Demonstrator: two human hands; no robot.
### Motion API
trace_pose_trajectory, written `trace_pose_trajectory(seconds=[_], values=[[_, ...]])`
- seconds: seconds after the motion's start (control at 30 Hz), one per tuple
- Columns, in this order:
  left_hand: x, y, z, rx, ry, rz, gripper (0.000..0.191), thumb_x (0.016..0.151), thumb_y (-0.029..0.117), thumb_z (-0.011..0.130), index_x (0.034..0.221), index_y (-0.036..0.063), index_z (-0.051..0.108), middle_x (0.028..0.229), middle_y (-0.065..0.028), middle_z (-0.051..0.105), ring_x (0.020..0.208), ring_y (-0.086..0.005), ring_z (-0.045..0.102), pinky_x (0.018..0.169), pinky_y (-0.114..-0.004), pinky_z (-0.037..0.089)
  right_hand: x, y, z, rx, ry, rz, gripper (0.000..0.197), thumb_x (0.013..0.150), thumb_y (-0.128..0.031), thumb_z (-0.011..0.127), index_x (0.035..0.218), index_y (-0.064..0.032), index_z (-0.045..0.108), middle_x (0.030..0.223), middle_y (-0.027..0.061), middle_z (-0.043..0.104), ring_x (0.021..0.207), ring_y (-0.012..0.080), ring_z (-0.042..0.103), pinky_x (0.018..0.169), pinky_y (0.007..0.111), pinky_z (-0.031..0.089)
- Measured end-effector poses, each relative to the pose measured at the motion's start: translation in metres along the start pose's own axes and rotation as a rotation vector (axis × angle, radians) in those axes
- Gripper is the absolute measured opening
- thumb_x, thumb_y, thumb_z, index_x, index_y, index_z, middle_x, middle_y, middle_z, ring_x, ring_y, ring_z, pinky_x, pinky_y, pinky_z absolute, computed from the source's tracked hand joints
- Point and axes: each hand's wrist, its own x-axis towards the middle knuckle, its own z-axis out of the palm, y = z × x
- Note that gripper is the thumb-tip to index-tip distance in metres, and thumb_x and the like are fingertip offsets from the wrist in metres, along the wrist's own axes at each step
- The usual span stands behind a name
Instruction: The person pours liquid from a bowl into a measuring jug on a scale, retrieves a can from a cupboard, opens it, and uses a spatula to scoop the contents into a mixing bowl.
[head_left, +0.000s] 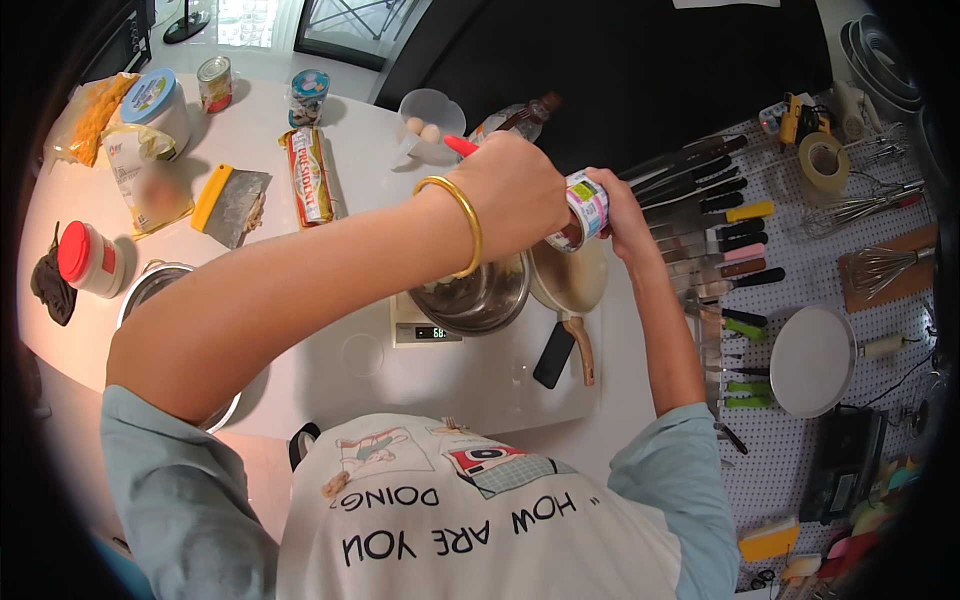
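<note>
My left hand (514, 184), with a gold bangle at its wrist, reaches across to the right, closed around a tool whose red handle end (460, 145) sticks out behind the fist. The tool's other end is hidden. My right hand (621, 214) grips a printed tin can (586, 202), tilted with its open mouth towards the left hand. Below them a stainless steel mixing bowl (480, 300) stands on a digital kitchen scale (405, 334) with a lit display. Pale matter shows inside the bowl, partly covered by my left wrist. The can is near the bowl's right rim.
A frying pan (574, 277) and a black phone (555, 356) lie right of the bowl. Eggs sit in a clear bowl (442, 112). A Président butter roll (308, 176), dough scraper (225, 202) and red-lidded jar (90, 259) lie left. Knives (739, 251) hang on a pegboard.
</note>
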Motion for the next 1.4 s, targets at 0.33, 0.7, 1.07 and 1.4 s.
trace_pose_trajectory(seconds=[0.33, 0.7, 1.07, 1.4], values=[[-0.010, -0.008, 0.007, 0.087, -0.091, 0.055, 0.012, 0.078, 0.015, 0.057, 0.075, 0.0091, 0.066, 0.068, -0.0043, 0.061, 0.063, -0.0189, 0.063, 0.049, -0.035, 0.044, 0.014, 0.007, 0.013, -0.050, 0.012, 0.038, 0.034, 0.082, -0.039, 0.055, 0.071, -0.0086, 0.063, 0.052, -0.0022, 0.052, 0.036, 0.0065, 0.043, 0.031, 0.022, 0.025], [-0.019, -0.004, 0.011, 0.141, -0.129, 0.089, 0.013, 0.075, 0.015, 0.059, 0.067, 0.0188, 0.068, 0.069, 0.0012, 0.062, 0.069, -0.0160, 0.063, 0.049, -0.031, 0.041, 0.025, 0.018, 0.022, -0.143, 0.071, 0.022, 0.037, 0.081, -0.039, 0.056, 0.065, -0.0061, 0.061, 0.052, -0.0011, 0.051, 0.040, 0.0076, 0.044, 0.034, 0.025, 0.028], [-0.036, 0.005, 0.035, 0.083, -0.270, 0.148, 0.013, 0.077, 0.017, 0.058, 0.069, 0.0193, 0.068, 0.068, 0.0022, 0.063, 0.068, -0.0161, 0.063, 0.048, -0.031, 0.040, 0.042, 0.043, 0.023, -0.474, 0.229, -0.131, 0.042, 0.080, -0.042, 0.053, 0.076, -0.0028, 0.067, 0.066, 0.0090, 0.061, 0.061, 0.0188, 0.056, 0.056, 0.030, 0.039], [-0.058, 0.008, 0.081, 0.012, -0.407, -0.060, 0.014, 0.080, 0.019, 0.056, 0.074, 0.0162, 0.068, 0.071, -0.0029, 0.064, 0.069, -0.0192, 0.064, 0.051, -0.033, 0.045, 0.031, 0.056, 0.028, -0.287, 0.195, 0.025, 0.043, 0.081, -0.042, 0.055, 0.065, -0.0025, 0.063, 0.060, 0.0045, 0.059, 0.050, 0.0132, 0.053, 0.046, 0.029, 0.038]])
